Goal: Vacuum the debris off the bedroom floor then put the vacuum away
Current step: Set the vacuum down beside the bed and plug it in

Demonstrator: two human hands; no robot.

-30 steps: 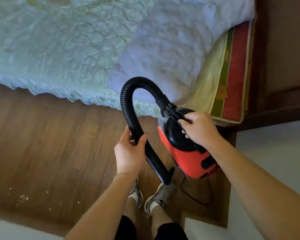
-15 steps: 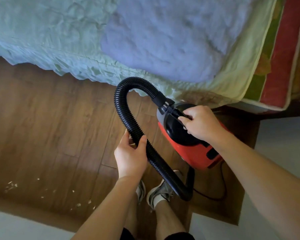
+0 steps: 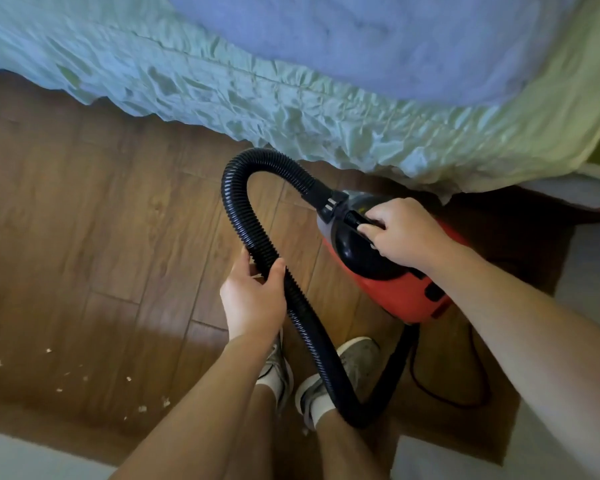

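Note:
A small red and black vacuum (image 3: 400,292) hangs above the wooden floor, carried by its top handle, which my right hand (image 3: 404,233) grips. Its black ribbed hose (image 3: 238,209) arches up and left from the vacuum's front, then runs down between my shoes and curls back up to the right. My left hand (image 3: 253,299) holds the hose partway along, thumb and fingers wrapped round it. Small pale bits of debris (image 3: 49,368) lie scattered on the floor at the lower left. A thin black power cord (image 3: 478,382) loops on the floor below the vacuum.
A bed with a pale green quilt (image 3: 222,88) and a blue blanket (image 3: 378,39) fills the top of the view, its edge overhanging the floor (image 3: 84,220). My two grey shoes (image 3: 326,375) stand under the hose. Pale wall surfaces border the bottom left and right.
The view has moved toward the bed and to the left. The hose's lower end has swung down and right into a longer loop. Both hands keep their holds.

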